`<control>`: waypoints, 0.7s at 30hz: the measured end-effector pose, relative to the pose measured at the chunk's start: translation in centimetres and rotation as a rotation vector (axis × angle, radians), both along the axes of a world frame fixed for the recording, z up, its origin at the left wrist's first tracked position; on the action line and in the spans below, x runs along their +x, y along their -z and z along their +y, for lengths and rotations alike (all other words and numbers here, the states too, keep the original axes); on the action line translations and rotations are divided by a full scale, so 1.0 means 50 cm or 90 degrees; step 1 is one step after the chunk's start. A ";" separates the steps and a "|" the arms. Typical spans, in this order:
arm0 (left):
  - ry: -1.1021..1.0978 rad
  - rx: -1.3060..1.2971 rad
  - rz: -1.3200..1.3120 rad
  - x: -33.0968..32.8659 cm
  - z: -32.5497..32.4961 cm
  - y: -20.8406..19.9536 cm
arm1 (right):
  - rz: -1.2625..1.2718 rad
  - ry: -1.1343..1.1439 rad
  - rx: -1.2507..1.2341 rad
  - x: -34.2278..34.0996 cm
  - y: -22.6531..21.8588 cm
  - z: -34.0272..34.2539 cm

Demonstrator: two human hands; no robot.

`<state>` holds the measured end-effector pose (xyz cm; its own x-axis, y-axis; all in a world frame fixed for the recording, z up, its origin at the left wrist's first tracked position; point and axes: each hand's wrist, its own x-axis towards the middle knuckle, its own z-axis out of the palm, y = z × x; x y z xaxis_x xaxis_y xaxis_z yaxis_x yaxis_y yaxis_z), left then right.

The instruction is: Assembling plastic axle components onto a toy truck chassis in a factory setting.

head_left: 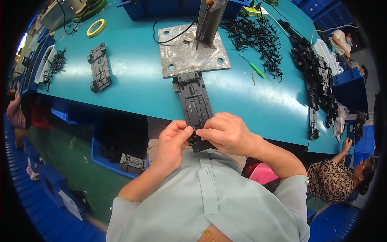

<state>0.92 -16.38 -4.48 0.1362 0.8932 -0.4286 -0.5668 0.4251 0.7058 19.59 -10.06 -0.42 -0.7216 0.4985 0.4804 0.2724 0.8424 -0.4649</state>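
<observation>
A long black plastic model-car chassis [196, 103] lies with its moulded side up, its far end against the steel base plate and its near end over the table edge. My left hand [172, 144] grips the left side of that near end between thumb and fingers. From the right, my right hand [229, 135] is closed in a pinch over the same end; its fingers hide whatever small part is between them. Another black chassis [100, 67] rests on the table to the left, apart from my hands.
A steel plate [193, 60] carries an upright post [209, 24]. Thin black plastic parts [258, 38] are heaped at the right, near a green-handled tool [256, 69]. Yellow tape [96, 28] lies far left. A blue bin [96, 149] sits below the table edge. Co-workers sit at the right.
</observation>
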 end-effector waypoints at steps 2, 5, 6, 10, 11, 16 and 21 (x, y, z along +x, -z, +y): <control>-0.011 0.009 0.004 0.002 -0.002 -0.004 | 0.002 0.016 0.001 -0.003 0.001 -0.004; -0.036 0.003 -0.019 0.008 -0.007 -0.020 | 0.004 0.015 -0.005 -0.004 -0.001 -0.007; -0.041 0.008 -0.014 0.010 -0.009 -0.023 | 0.005 0.015 -0.006 -0.004 0.000 -0.007; -0.041 0.033 0.018 0.001 -0.012 -0.017 | 0.029 -0.011 -0.029 -0.011 0.003 -0.007; -0.041 0.032 0.020 0.003 -0.011 -0.020 | 0.041 -0.021 -0.032 -0.013 0.003 -0.007; -0.114 0.077 0.021 0.003 -0.005 -0.036 | 0.069 0.002 -0.055 -0.019 0.006 -0.012; -0.183 0.101 0.093 -0.010 -0.003 -0.031 | 0.178 0.163 -0.138 -0.019 -0.006 -0.021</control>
